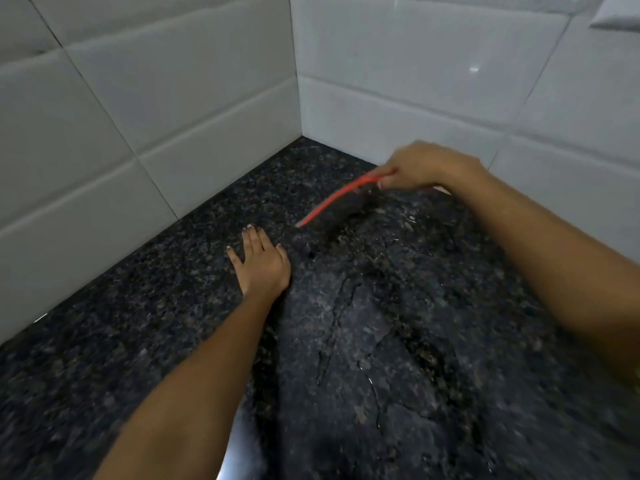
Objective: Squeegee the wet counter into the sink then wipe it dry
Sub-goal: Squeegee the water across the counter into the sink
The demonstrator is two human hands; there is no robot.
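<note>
A dark speckled granite counter (398,323) fills the lower view, with water streaks and a shiny wet patch across its middle and right. My right hand (426,166) is closed on a red squeegee (337,197) near the back wall; its thin red edge slants down to the left and touches the counter. My left hand (261,259) lies flat on the counter, palm down with fingers spread, just left of the squeegee's lower tip and apart from it. A sliver of shiny metal (239,459), perhaps the sink rim, shows at the bottom under my left forearm.
White tiled walls (156,109) meet in a corner behind the counter and close it off on the left and at the back. The counter's left part looks drier and matt.
</note>
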